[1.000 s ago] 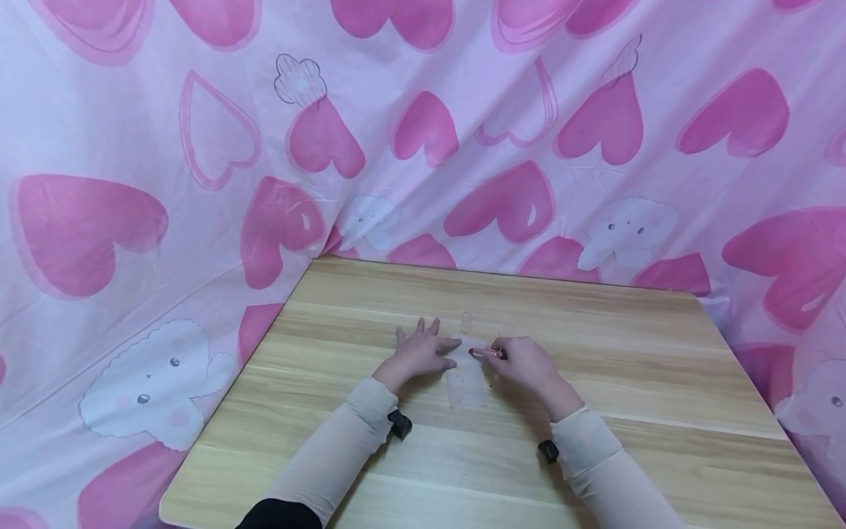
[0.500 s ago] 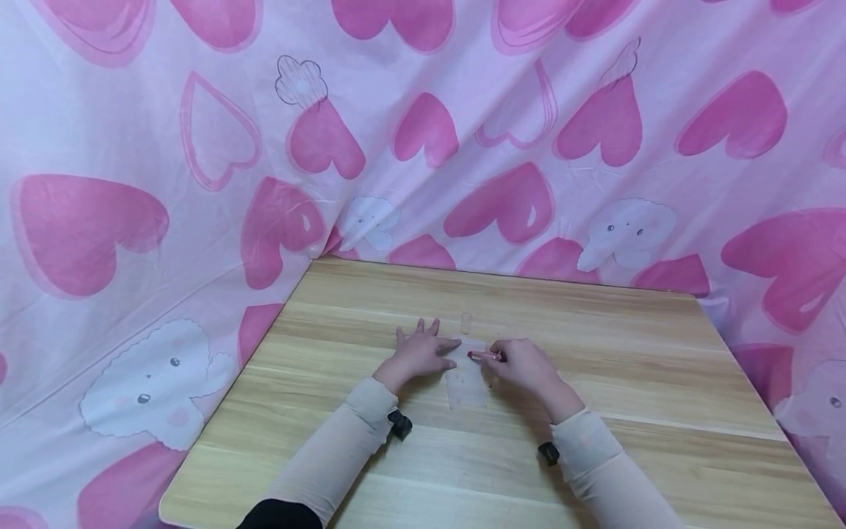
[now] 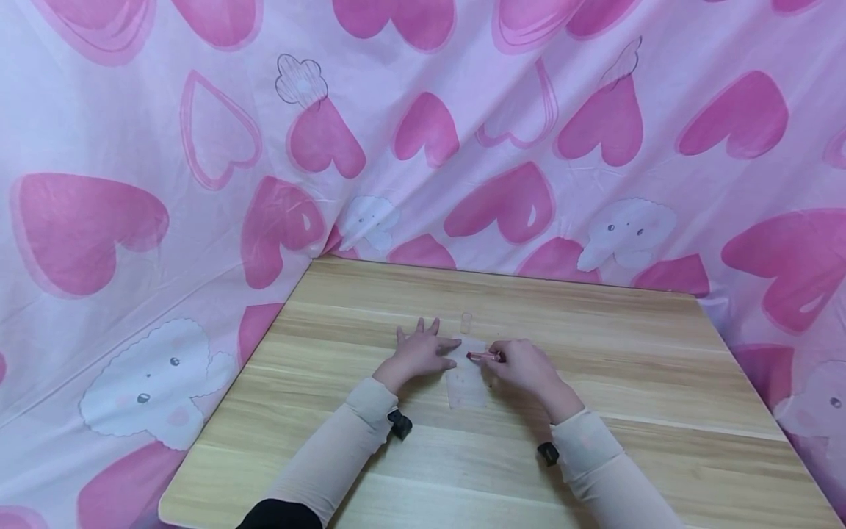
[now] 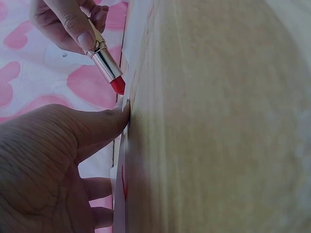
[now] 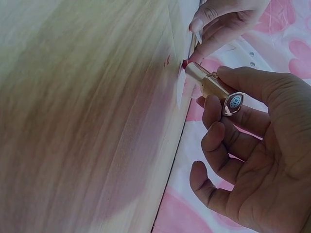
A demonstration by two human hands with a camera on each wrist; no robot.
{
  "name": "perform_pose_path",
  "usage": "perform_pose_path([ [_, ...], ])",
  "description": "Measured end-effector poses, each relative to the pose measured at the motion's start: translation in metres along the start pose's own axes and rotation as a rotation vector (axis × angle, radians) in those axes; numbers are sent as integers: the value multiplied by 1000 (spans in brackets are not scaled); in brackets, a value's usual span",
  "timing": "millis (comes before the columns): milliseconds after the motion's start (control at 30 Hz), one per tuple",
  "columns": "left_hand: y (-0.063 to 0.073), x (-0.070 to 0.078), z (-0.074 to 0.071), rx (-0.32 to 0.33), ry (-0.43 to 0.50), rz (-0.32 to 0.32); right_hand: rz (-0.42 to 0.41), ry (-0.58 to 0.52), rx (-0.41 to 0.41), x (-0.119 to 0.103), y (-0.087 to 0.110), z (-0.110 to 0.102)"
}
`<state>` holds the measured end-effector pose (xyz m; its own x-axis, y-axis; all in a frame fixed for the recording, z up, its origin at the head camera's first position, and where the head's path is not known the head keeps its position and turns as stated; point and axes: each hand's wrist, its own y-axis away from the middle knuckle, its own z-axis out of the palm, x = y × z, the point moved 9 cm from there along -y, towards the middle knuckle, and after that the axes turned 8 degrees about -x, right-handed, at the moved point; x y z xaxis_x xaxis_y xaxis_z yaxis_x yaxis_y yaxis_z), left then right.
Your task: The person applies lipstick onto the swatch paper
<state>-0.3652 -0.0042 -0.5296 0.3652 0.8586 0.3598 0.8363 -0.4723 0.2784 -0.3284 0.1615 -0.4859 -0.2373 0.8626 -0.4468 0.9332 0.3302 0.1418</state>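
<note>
Red-tipped lipstick in a shiny silver-and-gold metal tube (image 4: 104, 60) is sitting slightly further left and nearer the person than a second ago; the left hand (image 3: 418, 355) is staying put. The right hand (image 3: 529, 365) is pinching the tube between thumb and index finger, other fingers curling loosely. Lipstick is tilting, tip pointing at a thin white rectangular sheet (image 3: 468, 389); touching or just above, can't tell. Left fingers are spreading wide, gripping nothing, thumb and index resting on the sheet. Red marks (image 4: 123, 183) are showing on the sheet, which is lying flat on the light wood-grain worktop (image 3: 628, 330). Small clear rounded-rectangular piece (image 3: 466, 323) is lying just beyond the sheet. Pink-and-white heart-print fabric (image 3: 423, 198) is hanging behind.
</note>
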Motion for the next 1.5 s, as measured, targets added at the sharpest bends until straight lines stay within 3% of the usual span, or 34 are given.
perform_pose_path([
  [1500, -1, -1, 1, -8, 3, -6, -52, -9, -23, -3, 13, 7],
])
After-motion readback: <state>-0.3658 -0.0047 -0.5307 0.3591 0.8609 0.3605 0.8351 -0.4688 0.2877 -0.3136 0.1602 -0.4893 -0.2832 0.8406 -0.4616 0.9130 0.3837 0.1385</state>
